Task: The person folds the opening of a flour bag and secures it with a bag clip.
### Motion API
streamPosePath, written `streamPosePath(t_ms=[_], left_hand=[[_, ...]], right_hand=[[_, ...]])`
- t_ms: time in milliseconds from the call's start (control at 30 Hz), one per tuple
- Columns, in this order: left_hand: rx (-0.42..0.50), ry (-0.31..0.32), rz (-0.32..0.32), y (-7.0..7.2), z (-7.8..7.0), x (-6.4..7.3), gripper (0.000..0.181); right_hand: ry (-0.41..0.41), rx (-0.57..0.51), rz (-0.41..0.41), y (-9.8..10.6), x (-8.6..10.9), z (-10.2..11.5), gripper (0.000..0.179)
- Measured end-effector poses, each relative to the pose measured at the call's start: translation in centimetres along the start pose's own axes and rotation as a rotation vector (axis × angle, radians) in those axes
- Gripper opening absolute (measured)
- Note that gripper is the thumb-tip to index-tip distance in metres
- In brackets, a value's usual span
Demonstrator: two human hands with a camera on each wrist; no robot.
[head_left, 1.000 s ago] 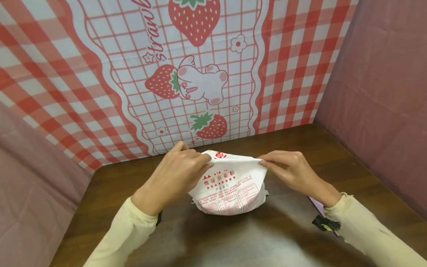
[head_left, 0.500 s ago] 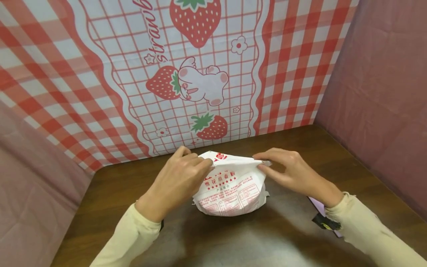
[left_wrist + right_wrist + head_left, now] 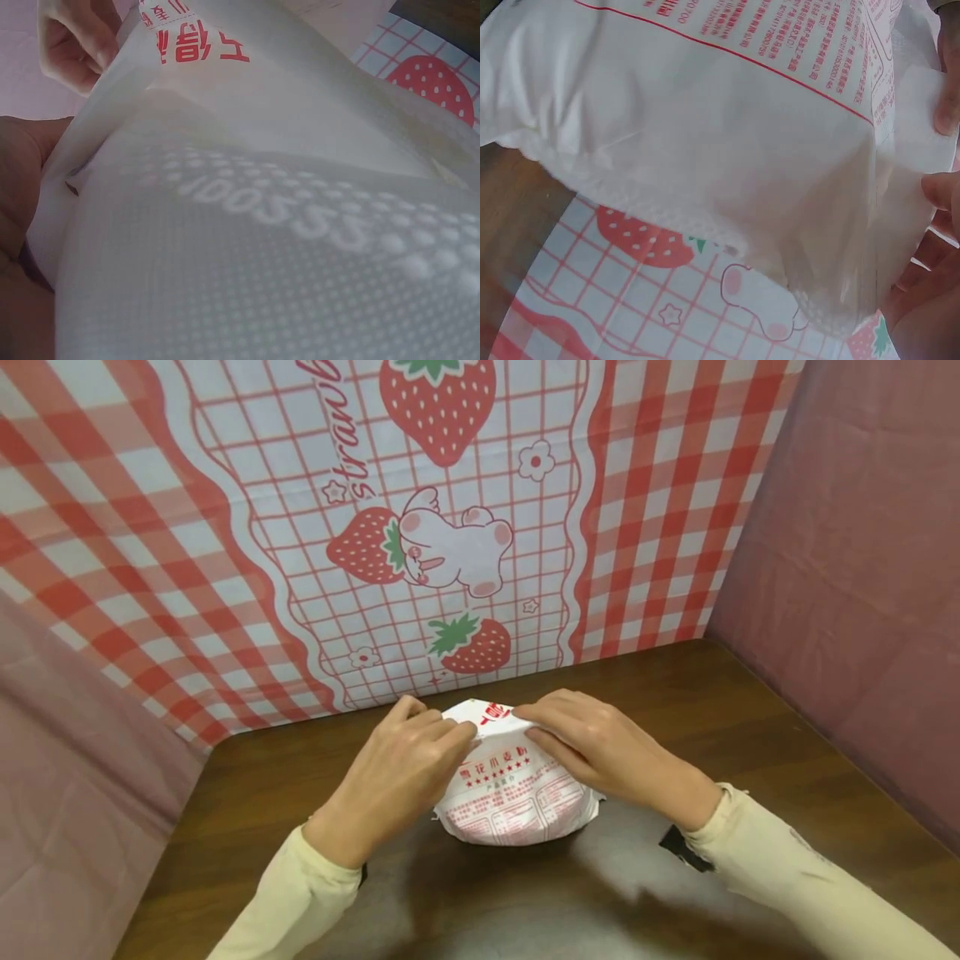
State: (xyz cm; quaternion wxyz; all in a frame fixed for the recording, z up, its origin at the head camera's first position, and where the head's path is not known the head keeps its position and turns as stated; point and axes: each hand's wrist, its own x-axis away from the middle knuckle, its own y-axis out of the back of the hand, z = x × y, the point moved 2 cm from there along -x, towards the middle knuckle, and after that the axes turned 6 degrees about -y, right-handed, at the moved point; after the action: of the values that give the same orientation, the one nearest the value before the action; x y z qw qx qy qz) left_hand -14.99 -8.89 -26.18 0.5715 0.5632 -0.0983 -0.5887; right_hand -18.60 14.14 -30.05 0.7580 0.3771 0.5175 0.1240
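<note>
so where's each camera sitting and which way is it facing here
Head: above, looking forward and down at the white bag on the table; left hand, right hand and sleeves show.
Left wrist: pressed close to the bag; fingertips show.
Right wrist: beside the bag; fingertips show.
All share the bag and strawberry backdrop.

Red Chinese print on the white bag: "花小麦粉" above a row of red stars; finer lines below too small to read. At twelve o'clock, on the checked backdrop, cursive "straw", cut off by the frame edge.
</note>
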Motion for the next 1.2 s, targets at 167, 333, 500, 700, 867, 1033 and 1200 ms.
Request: streamPosePath(t_ms=[167, 333, 500, 700, 867, 1033, 1200], left_hand=[[-0.002, -0.005, 0.000, -0.1, -0.1, 0.1, 0.020], [0.011, -0.001, -0.020, -0.2, 0.0, 0.2, 0.020], [0.023, 0.012, -0.023, -0.3, 0.0, 0.3, 0.019], [-0.160, 0.087, 0.004, 0.2, -1.0, -0.7, 0.005], [-0.193, 0.107, 0.044, -0.1, -1.8, -1.8, 0.007], [-0.126, 0.094, 0.019, -0.7, -1.3, -1.7, 0.013], [-0.100, 0.050, -0.011, -0.9, -1.1, -1.2, 0.012]], right_hand=[[0.034, -0.006, -0.013, -0.4, -0.7, 0.6, 0.031], [0.076, 0.024, -0.031, -0.7, -1.4, 1.2, 0.031], [0.116, 0.057, -0.053, -0.7, -1.6, 1.1, 0.028], [0.158, 0.106, -0.084, -0.8, -1.9, 1.3, 0.017], [0.176, 0.125, -0.139, -0.9, -2.0, 1.6, 0.021], [0.201, 0.113, -0.179, -1.2, -1.8, 1.5, 0.020], [0.201, 0.109, -0.155, -1.1, -1.4, 1.2, 0.022]])
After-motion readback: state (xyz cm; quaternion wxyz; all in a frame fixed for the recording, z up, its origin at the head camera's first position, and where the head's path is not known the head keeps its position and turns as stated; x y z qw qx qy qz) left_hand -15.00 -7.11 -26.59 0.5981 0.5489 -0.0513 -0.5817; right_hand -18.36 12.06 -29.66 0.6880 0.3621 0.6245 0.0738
